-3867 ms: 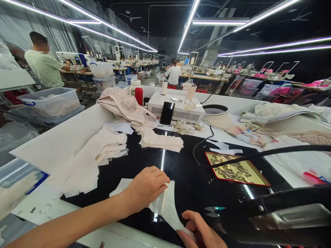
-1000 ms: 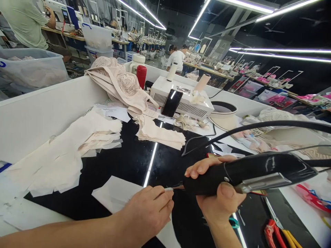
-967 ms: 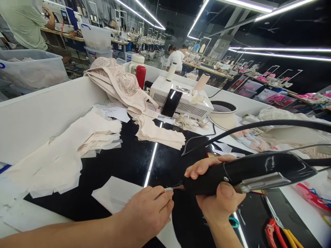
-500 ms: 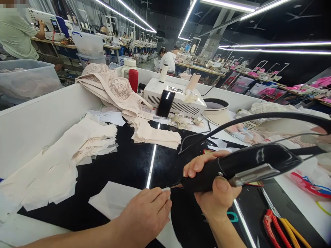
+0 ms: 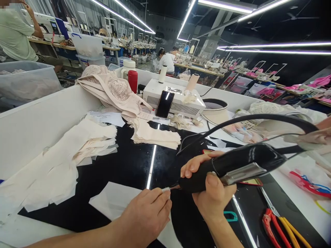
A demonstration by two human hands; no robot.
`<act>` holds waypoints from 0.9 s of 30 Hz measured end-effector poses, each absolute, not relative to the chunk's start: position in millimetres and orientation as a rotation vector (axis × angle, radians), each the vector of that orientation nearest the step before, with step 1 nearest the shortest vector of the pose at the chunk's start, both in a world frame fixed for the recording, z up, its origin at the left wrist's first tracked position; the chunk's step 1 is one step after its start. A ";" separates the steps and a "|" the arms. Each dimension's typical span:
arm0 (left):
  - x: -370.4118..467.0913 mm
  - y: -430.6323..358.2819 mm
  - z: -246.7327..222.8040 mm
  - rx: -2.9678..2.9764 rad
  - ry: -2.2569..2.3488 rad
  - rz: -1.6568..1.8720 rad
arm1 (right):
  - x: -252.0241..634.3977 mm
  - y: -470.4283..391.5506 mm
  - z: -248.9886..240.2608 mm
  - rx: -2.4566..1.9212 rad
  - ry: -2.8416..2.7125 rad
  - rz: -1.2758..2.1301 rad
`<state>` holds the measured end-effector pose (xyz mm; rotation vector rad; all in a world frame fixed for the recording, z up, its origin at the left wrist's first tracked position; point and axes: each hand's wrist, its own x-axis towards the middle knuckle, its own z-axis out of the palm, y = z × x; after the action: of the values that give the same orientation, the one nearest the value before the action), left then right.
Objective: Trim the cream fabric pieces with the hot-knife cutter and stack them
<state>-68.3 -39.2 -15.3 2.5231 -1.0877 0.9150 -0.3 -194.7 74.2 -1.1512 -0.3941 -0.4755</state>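
My right hand [image 5: 210, 186] is wrapped around a black corded hot knife [image 5: 232, 165] with a metal lever along its side. Its thin copper-coloured tip points left and meets the fingertips of my left hand [image 5: 147, 210]. Those fingers are bunched together over a white fabric piece [image 5: 111, 198], which lies on the black glossy board [image 5: 134, 165] and shows on both sides of the hand. Something small and pale sticks out at the fingertips; I cannot tell whether it is the fabric's edge.
Stacked cream fabric pieces [image 5: 57, 165] lie left, a smaller stack [image 5: 152, 134] ahead. Bras [image 5: 108, 86], a phone [image 5: 164, 104] and a white machine box [image 5: 178, 96] stand behind. Red-and-yellow-handled scissors [image 5: 274, 220] lie right. A black cable [image 5: 248, 119] arches overhead. Co-workers sit beyond.
The hot knife and my right hand have shifted slightly left, bringing the tip up to my left fingertips. My left hand stays put. The co-worker at left has raised an arm.
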 end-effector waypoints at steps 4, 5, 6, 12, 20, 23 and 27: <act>-70.1 -38.9 -13.7 2.542 -1.096 0.910 | -0.1 -191.8 76.3 -1.110 -0.409 -0.480; -70.7 -39.0 -13.6 2.547 -1.097 0.907 | -0.1 -190.9 76.5 -1.105 -0.413 -0.480; -71.2 -39.1 -13.6 2.549 -1.096 0.904 | -0.2 -190.1 76.7 -1.106 -0.417 -0.479; -70.6 -41.1 -14.4 2.526 -1.058 0.915 | -0.3 -187.5 76.8 -1.123 -0.394 -0.469; -70.6 -40.6 -13.2 2.542 -1.079 0.891 | -3.6 -183.2 75.2 -1.077 -0.454 -0.429; -70.5 -41.0 -14.9 2.539 -1.080 0.903 | -3.5 -182.3 73.0 -1.111 -0.459 -0.428; -69.6 -40.0 -12.8 2.546 -1.107 0.880 | -2.7 -188.1 75.3 -1.141 -0.450 -0.427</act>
<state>-69.6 -40.0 -12.8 2.5456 -1.1075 0.8801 -2.7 -188.1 75.3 -1.1406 -0.4503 -0.4272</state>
